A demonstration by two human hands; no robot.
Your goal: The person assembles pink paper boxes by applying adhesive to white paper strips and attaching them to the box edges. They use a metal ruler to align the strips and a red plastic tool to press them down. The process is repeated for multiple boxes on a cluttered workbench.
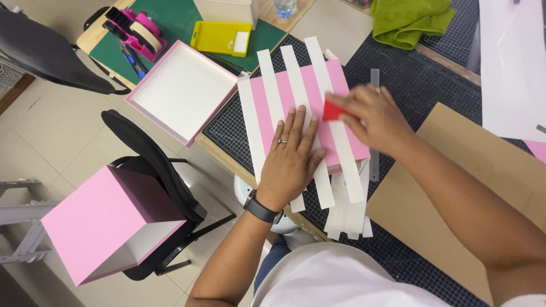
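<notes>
so my left hand [291,153] is lying flat, fingers spread, pinning the white strips [272,96] on the pink board [341,142], while my right hand [372,116] is pinching the red scraper [332,111] just right of it, across a strip's long axis.

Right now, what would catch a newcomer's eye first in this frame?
The pink board crossed by white paper strips at the centre of the cutting mat. The left hand lies flat on it, while the right hand presses a small red tool onto one strip. At lower left, a pink box rests on a black chair; an open pink-edged lid sits above it.
</notes>
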